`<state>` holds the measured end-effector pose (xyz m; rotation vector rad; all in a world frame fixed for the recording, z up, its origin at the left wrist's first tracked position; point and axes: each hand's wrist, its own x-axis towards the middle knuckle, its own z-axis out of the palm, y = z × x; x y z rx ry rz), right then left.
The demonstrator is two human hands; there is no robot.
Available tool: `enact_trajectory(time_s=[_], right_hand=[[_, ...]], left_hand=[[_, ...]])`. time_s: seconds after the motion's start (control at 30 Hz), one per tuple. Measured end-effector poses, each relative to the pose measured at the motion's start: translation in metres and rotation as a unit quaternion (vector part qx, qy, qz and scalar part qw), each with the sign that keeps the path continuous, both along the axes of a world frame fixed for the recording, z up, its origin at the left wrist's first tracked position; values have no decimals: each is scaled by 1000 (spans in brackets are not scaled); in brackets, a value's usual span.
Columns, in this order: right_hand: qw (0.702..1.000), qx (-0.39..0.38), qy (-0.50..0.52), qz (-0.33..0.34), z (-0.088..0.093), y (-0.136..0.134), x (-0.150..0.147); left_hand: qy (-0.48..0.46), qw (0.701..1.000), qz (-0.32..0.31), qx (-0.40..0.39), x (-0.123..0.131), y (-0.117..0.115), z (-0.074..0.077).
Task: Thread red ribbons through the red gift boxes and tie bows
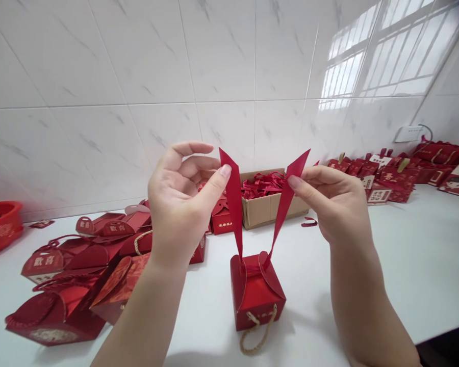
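A small red gift box (258, 293) stands upright on the white table, its curved top flaps folded together. A twisted cord handle (258, 336) hangs from its front. From the top of the box rises a red ribbon (234, 206), its two slanted ends spread apart in a V. My left hand (189, 199) pinches the left end between thumb and fingers. The right end is pinched by my right hand (331, 196) at about the same height. Both hands are above the box and do not touch it.
Several red gift boxes (76, 311) lie at left. An open cardboard carton (271, 211) of red ribbons stands behind the box, against the tiled wall. More red boxes (398, 178) line the back right. A red plastic basket (2, 227) sits at far left.
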<state>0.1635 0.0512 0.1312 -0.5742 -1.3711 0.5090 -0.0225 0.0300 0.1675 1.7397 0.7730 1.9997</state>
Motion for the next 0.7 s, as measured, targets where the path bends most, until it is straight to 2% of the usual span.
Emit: enact_trajectory(time_s=[0.23,0.43,0.7], right_hand=[[999,21,19,-32,0,-2,-3],[998,41,43,-31,1,-3,-5],[997,41,34,-64,0,-2,-5]], left_hand=[[-10,1000,8,-1,2,-2,0],[6,1000,25,7,4,-3,1],[6,1000,25,12,7,-4,2]])
